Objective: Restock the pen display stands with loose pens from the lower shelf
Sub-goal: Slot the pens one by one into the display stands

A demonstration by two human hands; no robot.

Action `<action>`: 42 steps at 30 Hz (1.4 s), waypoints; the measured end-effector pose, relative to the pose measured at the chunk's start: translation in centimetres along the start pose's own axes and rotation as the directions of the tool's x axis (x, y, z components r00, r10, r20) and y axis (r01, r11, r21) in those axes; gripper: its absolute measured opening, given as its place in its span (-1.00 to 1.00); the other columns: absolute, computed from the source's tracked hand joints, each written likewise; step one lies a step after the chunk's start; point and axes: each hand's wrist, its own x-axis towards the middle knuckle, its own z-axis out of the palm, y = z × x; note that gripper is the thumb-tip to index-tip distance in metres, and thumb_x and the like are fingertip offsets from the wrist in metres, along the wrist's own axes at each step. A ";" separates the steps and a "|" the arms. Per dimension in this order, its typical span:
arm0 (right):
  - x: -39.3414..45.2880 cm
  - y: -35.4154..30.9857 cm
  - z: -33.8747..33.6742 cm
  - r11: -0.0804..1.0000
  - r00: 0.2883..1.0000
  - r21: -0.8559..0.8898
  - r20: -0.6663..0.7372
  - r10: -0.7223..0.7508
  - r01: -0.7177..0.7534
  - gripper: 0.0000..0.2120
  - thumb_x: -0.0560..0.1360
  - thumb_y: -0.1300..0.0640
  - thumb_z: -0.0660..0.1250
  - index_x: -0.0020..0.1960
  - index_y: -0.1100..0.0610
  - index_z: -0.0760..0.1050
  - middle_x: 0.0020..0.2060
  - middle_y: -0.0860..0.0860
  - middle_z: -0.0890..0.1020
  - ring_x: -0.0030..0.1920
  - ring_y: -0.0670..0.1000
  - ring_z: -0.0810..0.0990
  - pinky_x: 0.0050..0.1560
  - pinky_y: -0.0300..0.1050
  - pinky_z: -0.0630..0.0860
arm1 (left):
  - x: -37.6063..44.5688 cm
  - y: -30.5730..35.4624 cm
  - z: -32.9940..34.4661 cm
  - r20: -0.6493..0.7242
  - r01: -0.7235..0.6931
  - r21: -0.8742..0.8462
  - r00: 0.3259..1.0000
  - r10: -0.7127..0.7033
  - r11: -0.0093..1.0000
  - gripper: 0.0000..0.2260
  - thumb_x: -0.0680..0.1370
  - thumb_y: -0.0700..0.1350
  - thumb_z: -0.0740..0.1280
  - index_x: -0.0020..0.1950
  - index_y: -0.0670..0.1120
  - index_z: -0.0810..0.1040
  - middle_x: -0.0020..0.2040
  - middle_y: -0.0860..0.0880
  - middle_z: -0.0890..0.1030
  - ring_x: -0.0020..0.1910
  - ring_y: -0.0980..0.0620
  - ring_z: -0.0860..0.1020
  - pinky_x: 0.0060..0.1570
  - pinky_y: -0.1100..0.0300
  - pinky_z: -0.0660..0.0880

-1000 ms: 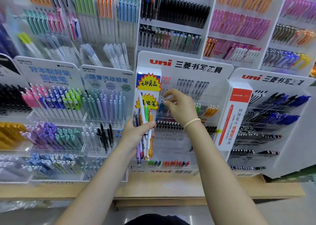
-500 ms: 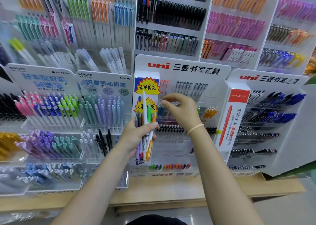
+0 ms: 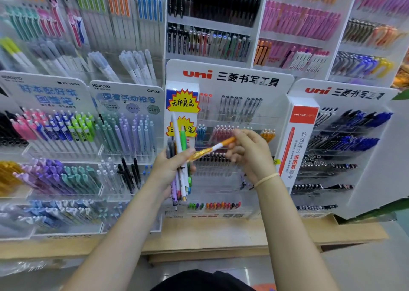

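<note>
Right now the orange pen (image 3: 211, 150), a slim plastic barrel with a white middle band and a translucent amber end, lies slanted between both hands in front of the uni display stand (image 3: 230, 122). Its upper end is pinched in the fingertips of the right hand (image 3: 250, 155), its lower end beside the left thumb. Meanwhile the left hand (image 3: 171, 169) wraps its grip round a bundle of loose pens (image 3: 180, 169), at least five, upright: white, green, grey and lilac barrels.
</note>
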 end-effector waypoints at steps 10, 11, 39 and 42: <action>-2.4 4.4 3.0 0.987 0.941 -0.084 0.299 0.157 -0.138 -0.91 0.58 0.29 0.32 0.06 0.26 0.44 -0.17 0.21 0.68 -0.21 0.14 0.67 -0.19 -0.09 0.63 | -0.7 -0.5 -1.2 -0.222 -0.108 -0.022 0.970 0.100 0.994 -0.67 0.48 -0.17 0.52 0.19 -0.22 0.58 -0.03 -0.19 0.69 -0.25 -0.04 0.65 -0.12 0.04 0.61; -2.7 4.8 3.2 0.983 0.927 -0.126 0.335 0.167 -0.132 -0.90 0.58 0.29 0.31 0.09 0.27 0.45 -0.16 0.21 0.68 -0.19 0.15 0.67 -0.15 -0.07 0.63 | -0.9 -0.6 -1.5 -0.218 -0.103 -0.018 0.971 0.097 0.995 -0.69 0.48 -0.17 0.52 0.17 -0.22 0.58 -0.05 -0.18 0.70 -0.25 -0.05 0.65 -0.13 0.04 0.61; 0.4 -4.3 -13.9 0.974 0.988 -0.171 -0.009 -0.155 0.151 -0.88 0.55 0.26 0.38 0.07 0.18 0.63 -0.13 0.04 0.67 -0.15 -0.08 0.64 -0.13 -0.24 0.54 | -0.6 -4.7 14.0 0.017 -0.030 0.422 1.000 0.025 0.906 -0.52 0.40 0.08 0.59 0.21 -0.02 0.50 0.07 -0.08 0.71 -0.13 0.00 0.71 0.06 0.07 0.62; 1.1 -5.8 -16.0 0.953 0.965 -0.190 -0.068 -0.252 0.235 -0.87 0.53 0.18 0.42 0.07 0.08 0.64 -0.08 0.07 0.68 -0.08 -0.02 0.65 -0.08 -0.23 0.55 | -0.3 -4.6 15.9 0.032 -0.046 0.444 0.999 0.035 0.895 -0.49 0.46 0.02 0.56 0.32 -0.10 0.48 -0.11 -0.04 0.74 -0.11 -0.05 0.70 0.19 -0.19 0.56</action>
